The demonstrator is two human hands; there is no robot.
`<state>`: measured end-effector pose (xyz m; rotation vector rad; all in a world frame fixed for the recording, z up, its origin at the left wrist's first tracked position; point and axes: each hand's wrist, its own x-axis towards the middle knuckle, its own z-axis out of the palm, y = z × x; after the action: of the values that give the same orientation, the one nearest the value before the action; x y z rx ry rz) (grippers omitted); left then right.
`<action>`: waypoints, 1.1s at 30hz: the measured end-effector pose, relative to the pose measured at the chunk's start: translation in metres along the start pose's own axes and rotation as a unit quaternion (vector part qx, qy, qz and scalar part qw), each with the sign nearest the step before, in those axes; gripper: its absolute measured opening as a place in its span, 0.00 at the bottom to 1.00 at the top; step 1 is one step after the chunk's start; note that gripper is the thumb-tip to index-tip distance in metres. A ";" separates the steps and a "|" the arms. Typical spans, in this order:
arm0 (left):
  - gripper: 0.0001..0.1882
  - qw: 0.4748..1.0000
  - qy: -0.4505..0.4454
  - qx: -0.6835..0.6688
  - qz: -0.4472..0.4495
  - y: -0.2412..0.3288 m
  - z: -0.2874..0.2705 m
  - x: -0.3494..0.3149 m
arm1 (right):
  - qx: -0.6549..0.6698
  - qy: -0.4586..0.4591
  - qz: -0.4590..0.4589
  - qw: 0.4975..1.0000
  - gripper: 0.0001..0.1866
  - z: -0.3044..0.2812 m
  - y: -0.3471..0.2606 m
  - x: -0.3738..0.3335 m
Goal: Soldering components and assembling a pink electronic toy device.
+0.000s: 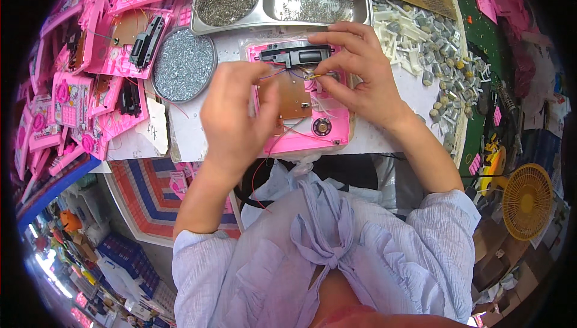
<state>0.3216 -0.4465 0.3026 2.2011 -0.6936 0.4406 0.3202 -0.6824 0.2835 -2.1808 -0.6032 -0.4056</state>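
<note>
Casing [338, 122], pink and open, lies at the near edge of the surface [378, 140]. Your right hand [363, 78] has thumb and forefinger narrowed about a yellow wire [316, 76]; your left hand [234, 114], curled, blurs beside thin wires [274, 75]; whether either grips, I cannot tell. A metal tray [240, 26] stands toward the far edge.

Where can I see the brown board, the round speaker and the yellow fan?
Brown board [294, 102]: head view, on its flat surface.
Round speaker [321, 126]: head view, its centre.
Yellow fan [527, 202]: head view, its round grille.

The dish [183, 101] lies left of the casing [338, 122], the tray [282, 25] behind.
</note>
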 end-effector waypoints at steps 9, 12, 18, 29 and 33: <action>0.12 0.992 -0.102 0.020 0.073 -0.007 0.010 0.013 | 0.010 0.003 0.001 1.000 0.09 0.001 0.003 -0.004; 0.09 0.993 -0.098 -0.032 0.065 -0.001 0.022 0.019 | 0.003 0.024 -0.003 1.000 0.08 -0.001 0.001 -0.003; 0.07 0.980 -0.107 -0.165 -0.023 0.010 0.038 0.023 | 0.045 0.049 0.042 0.997 0.07 -0.009 0.001 -0.008; 0.04 0.945 -0.169 -0.234 -0.155 0.016 0.044 0.021 | 0.059 0.048 0.079 0.994 0.07 -0.010 0.001 -0.023; 0.06 0.980 -0.148 -0.134 -0.004 0.014 0.042 0.027 | 0.024 0.064 0.077 0.995 0.08 -0.020 -0.002 -0.024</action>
<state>0.3385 -0.4958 0.2977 2.0285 -0.8482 0.0084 0.2978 -0.7040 0.2853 -2.1205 -0.3686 -0.4404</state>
